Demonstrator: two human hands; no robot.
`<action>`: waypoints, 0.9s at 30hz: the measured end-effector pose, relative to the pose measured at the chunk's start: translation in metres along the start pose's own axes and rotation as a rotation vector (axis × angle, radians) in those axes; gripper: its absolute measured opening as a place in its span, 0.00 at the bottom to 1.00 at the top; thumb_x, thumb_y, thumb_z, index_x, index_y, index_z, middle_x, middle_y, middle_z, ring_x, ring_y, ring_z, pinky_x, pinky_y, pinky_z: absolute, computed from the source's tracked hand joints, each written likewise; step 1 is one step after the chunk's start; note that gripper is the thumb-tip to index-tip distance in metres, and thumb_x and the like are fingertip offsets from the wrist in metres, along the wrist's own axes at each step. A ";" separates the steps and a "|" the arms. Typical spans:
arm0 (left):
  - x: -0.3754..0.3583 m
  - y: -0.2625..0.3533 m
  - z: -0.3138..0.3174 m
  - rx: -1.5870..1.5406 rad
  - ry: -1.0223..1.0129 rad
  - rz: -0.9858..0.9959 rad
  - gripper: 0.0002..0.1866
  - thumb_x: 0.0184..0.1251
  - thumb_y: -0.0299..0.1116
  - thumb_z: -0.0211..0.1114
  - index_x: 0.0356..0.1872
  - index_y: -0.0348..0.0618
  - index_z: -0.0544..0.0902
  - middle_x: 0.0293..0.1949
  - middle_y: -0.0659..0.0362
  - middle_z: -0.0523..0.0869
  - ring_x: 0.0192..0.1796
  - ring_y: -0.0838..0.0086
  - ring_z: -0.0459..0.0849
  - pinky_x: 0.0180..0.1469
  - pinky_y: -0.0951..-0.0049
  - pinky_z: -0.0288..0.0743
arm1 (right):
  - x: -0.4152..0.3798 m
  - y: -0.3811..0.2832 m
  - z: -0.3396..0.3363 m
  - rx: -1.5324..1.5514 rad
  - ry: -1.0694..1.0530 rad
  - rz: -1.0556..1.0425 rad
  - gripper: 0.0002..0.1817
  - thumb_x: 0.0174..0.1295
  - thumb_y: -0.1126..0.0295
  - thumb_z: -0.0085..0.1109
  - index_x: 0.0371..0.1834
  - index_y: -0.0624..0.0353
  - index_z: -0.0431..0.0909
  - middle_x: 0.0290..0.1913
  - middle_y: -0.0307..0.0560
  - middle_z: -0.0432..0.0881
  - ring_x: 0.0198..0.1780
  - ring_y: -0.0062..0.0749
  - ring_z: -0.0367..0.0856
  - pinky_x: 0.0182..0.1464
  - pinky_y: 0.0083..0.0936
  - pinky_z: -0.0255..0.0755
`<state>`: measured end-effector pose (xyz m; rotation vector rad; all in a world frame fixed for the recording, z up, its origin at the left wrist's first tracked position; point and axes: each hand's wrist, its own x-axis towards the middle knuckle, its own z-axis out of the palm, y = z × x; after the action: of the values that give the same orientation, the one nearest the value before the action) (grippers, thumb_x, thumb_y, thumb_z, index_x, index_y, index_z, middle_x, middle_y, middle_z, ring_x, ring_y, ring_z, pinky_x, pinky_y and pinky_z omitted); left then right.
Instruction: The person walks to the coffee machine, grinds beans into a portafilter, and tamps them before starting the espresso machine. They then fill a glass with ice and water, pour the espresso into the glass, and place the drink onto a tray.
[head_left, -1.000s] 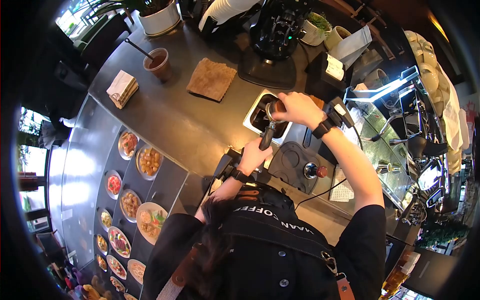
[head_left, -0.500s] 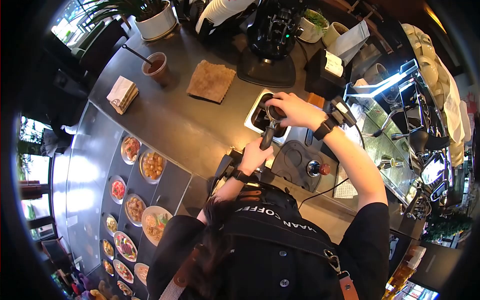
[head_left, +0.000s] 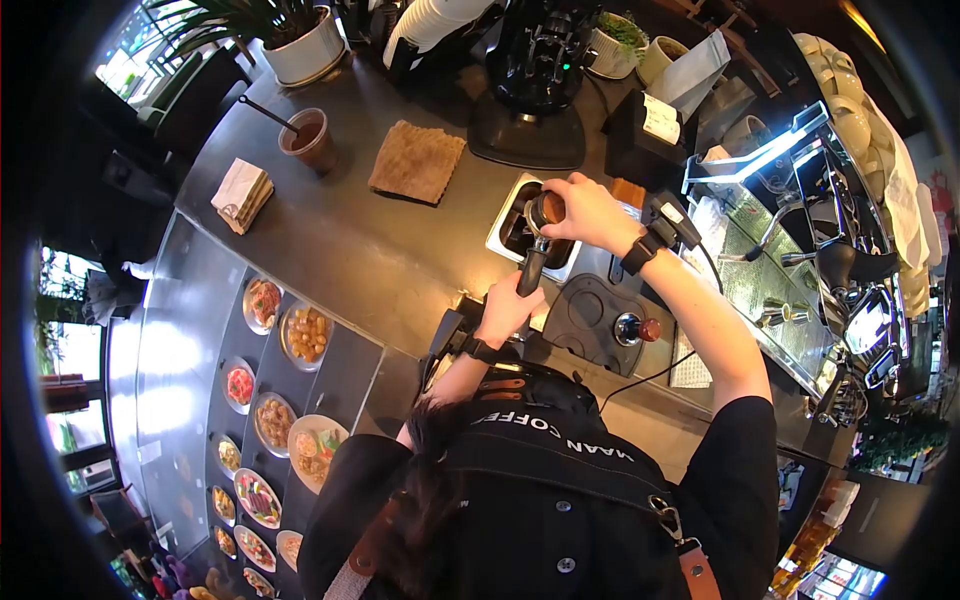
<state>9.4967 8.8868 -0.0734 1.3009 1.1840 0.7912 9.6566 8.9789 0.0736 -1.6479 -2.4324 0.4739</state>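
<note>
My left hand (head_left: 507, 308) is closed around the black handle of a portafilter (head_left: 536, 255). The portafilter's metal head lies over a steel-rimmed container (head_left: 495, 242) with a dark inside. My right hand (head_left: 590, 212) grips a round, dark-sided piece with a brown top (head_left: 552, 207) by its edge, at the head of the portafilter. Its exact kind I cannot tell. Just right of my left hand is a dark tamping mat (head_left: 580, 315) with round recesses. On it stands a tamper (head_left: 640, 330) with a red-brown knob.
A folded brown cloth (head_left: 416, 162), a cup with a dark stick (head_left: 309, 140) and a napkin stack (head_left: 242, 195) lie on the counter. A black grinder (head_left: 530, 110) stands behind. To the right is an espresso machine (head_left: 820, 220). Food plates (head_left: 305, 335) show lower left.
My right hand has shifted slightly up and its fingers now hold the round piece by its side, so its brown top shows. My left hand keeps the portafilter handle.
</note>
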 end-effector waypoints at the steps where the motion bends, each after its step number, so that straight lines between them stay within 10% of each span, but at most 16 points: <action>1: -0.001 0.004 -0.001 -0.026 -0.005 -0.009 0.12 0.53 0.36 0.64 0.26 0.36 0.76 0.15 0.56 0.78 0.20 0.73 0.81 0.26 0.73 0.74 | -0.002 0.001 0.000 0.036 0.046 0.046 0.28 0.39 0.64 0.68 0.48 0.60 0.75 0.40 0.56 0.77 0.40 0.51 0.79 0.47 0.35 0.74; 8: -0.004 -0.004 -0.004 -0.209 -0.057 -0.062 0.09 0.55 0.31 0.64 0.27 0.36 0.75 0.15 0.61 0.77 0.18 0.79 0.78 0.23 0.76 0.71 | -0.046 0.013 -0.022 0.196 0.278 0.083 0.29 0.40 0.58 0.70 0.47 0.59 0.74 0.36 0.55 0.76 0.40 0.45 0.79 0.44 0.32 0.73; 21: -0.052 0.000 -0.028 -0.121 -0.086 -0.175 0.08 0.56 0.30 0.62 0.25 0.36 0.76 0.14 0.61 0.78 0.17 0.81 0.76 0.22 0.79 0.69 | -0.139 0.003 0.080 -0.197 -0.088 0.409 0.26 0.40 0.64 0.71 0.41 0.59 0.69 0.39 0.58 0.73 0.37 0.49 0.79 0.38 0.38 0.76; 27: -0.061 -0.011 -0.027 -0.062 -0.124 -0.194 0.07 0.57 0.30 0.62 0.25 0.37 0.76 0.15 0.62 0.78 0.18 0.81 0.76 0.22 0.78 0.69 | -0.164 0.007 0.042 -0.291 0.302 0.286 0.20 0.50 0.61 0.64 0.43 0.60 0.74 0.42 0.51 0.75 0.47 0.46 0.74 0.48 0.36 0.70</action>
<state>9.4534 8.8356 -0.0691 1.1482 1.1574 0.5937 9.7112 8.8227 0.0385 -2.0255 -2.1315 -0.1017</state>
